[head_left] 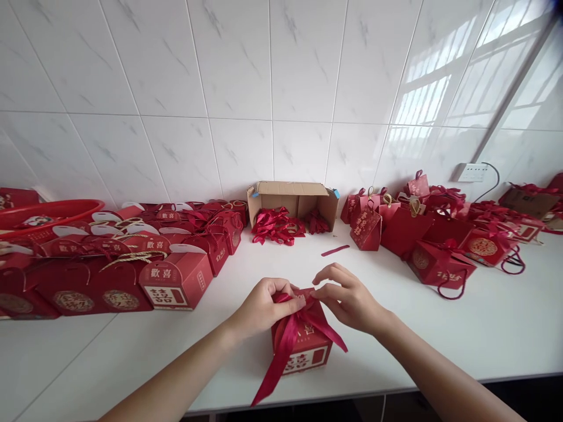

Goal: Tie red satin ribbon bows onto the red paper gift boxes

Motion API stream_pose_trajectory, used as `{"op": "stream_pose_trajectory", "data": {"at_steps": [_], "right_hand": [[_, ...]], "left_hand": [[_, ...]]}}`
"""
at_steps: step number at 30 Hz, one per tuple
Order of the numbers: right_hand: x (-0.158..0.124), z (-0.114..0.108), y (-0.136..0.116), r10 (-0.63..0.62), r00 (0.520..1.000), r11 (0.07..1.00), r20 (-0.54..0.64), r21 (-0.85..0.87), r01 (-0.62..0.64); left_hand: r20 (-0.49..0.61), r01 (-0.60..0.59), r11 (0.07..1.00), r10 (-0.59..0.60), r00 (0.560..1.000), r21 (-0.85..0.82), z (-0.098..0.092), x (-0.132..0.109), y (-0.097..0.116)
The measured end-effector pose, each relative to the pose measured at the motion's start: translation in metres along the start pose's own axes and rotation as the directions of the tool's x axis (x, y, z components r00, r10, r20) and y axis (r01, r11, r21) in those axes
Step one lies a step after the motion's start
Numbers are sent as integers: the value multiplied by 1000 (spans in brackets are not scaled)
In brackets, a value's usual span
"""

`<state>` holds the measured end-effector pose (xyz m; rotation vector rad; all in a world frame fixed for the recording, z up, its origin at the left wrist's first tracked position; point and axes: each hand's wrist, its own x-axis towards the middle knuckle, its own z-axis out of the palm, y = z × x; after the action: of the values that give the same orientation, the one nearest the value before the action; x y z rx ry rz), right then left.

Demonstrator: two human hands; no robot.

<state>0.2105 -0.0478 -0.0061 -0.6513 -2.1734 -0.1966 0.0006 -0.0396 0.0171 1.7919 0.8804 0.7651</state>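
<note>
A red gift box (303, 343) with white and gold characters stands upright near the front edge of the white table. Crimson ribbon (287, 343) is looped at its top, and two tails hang down its front. My left hand (266, 305) is at the top left of the box, thumb and fingers closed on the ribbon there. At the top right, my right hand (345, 296) has its index finger and thumb pinched by the ribbon, the other fingers curved above. The exact bit between its fingertips is hidden.
Rows of red gift boxes (176, 278) stand at left beside a red plastic basket (65, 210). A cardboard box (292, 189) holding loose ribbons (277, 225) is against the wall. More ribboned boxes (440, 264) fill the right. One ribbon strip (335, 251) lies mid-table.
</note>
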Motion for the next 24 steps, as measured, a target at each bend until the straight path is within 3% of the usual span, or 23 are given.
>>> {"op": "stream_pose_trajectory", "data": {"at_steps": [3,8,17,24], "right_hand": [[-7,1,2,34,999,999,-28,20,-33],[-18,-1,3,83,994,997,-66,-1,-83],[-20,3,2,64,989,997,-133,-39,-70],[-19,4,0,58,988,998,-140,-24,-62]], "left_hand": [[16,45,995,-43,999,-94,0,1,-4],[14,41,996,-40,999,-74,2,1,-8],[55,44,995,-39,998,-90,-3,-1,-5],[-37,75,991,-80,996,-109,5,0,-6]]}}
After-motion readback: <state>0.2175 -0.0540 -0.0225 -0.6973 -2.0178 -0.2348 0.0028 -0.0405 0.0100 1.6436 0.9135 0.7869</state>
